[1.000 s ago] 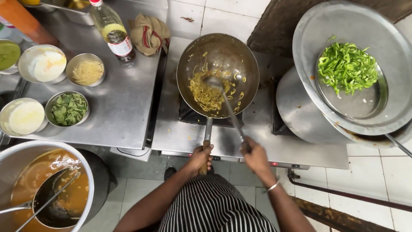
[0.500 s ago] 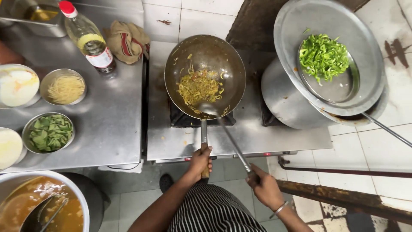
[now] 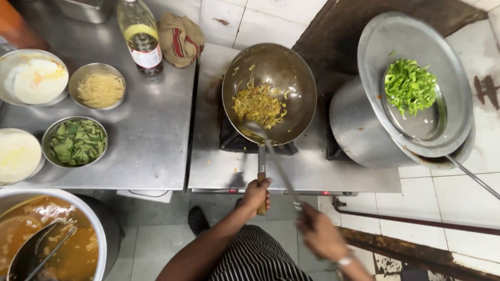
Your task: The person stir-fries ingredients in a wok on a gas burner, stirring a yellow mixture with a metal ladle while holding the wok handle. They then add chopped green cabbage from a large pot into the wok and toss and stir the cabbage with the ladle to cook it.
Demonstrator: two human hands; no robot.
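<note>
A dark wok sits on a burner, with yellowish shredded food heaped in it. My left hand grips the wok's long handle at its wooden end. My right hand, blurred by motion, holds a long metal ladle whose bowl rests at the wok's near rim.
A steel counter on the left carries bowls of green leaves, pale shreds and white pastes, plus a bottle. A big lid with chopped greens tops a pot on the right. A pot of orange gravy stands low left.
My right hand has drawn the ladle back from the wok's middle toward its near rim and moved down and right. The food has shifted toward the wok's centre.
</note>
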